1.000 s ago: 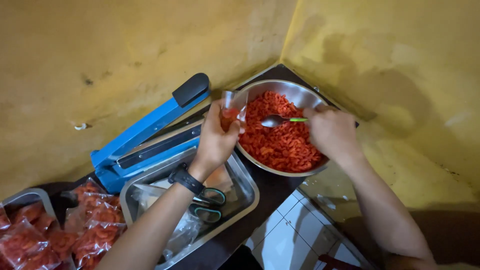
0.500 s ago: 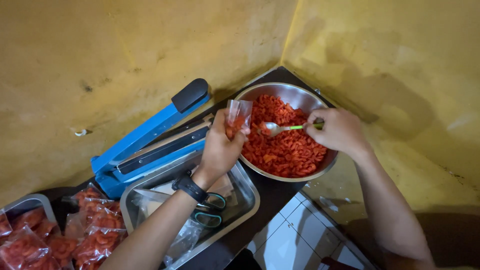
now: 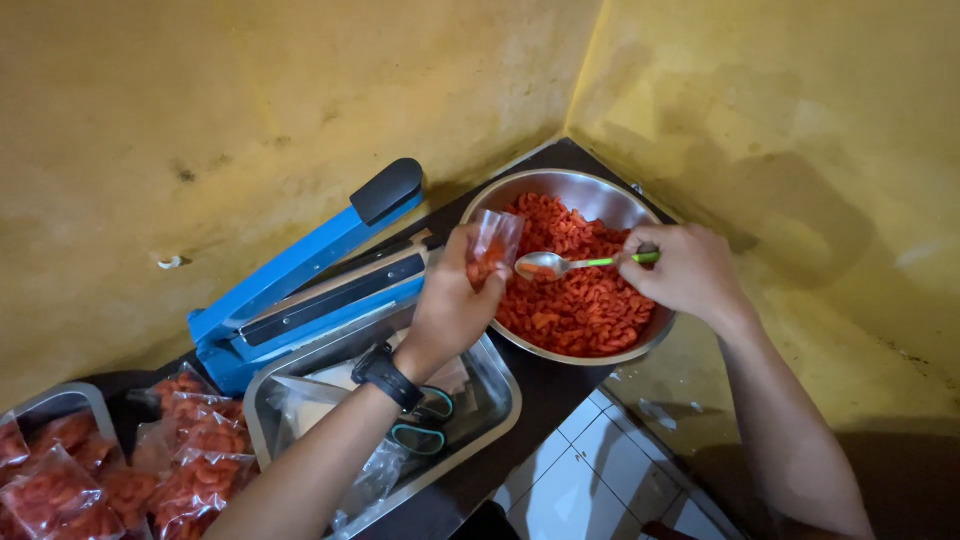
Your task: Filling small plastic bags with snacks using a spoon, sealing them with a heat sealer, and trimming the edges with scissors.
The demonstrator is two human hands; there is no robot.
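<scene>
The fingers of the left hand [image 3: 450, 305] are closing around a small clear plastic pouch [image 3: 490, 248], pinching it upright with its open mouth tipped toward the right, a little of the red snack already sitting in its bottom. The right hand [image 3: 685, 270] is curling its fingers around the green handle of a metal spoon [image 3: 570, 264], gripping it so the bowl of the spoon is lying level and just beside the pouch's mouth, nearly touching it; whether the spoon is carrying anything cannot be told. Both are hovering over the near-left part of a round steel mixing bowl [image 3: 600, 195], which is sitting in the corner of a dark counter and holding a heap of red-orange crackers [image 3: 580, 300]. A black wristwatch [image 3: 388, 375] is wrapping the left wrist. Below that forearm a rectangular steel tray [image 3: 495, 400] is holding scissors with teal handles [image 3: 420, 425] and loose clear bags. Behind the tray a blue impulse heat sealer [image 3: 300, 275] is lying with its arm raised toward the yellow wall. At the far left, filled pouches of the red snack [image 3: 190, 450] are piling up beside another tray
</scene>
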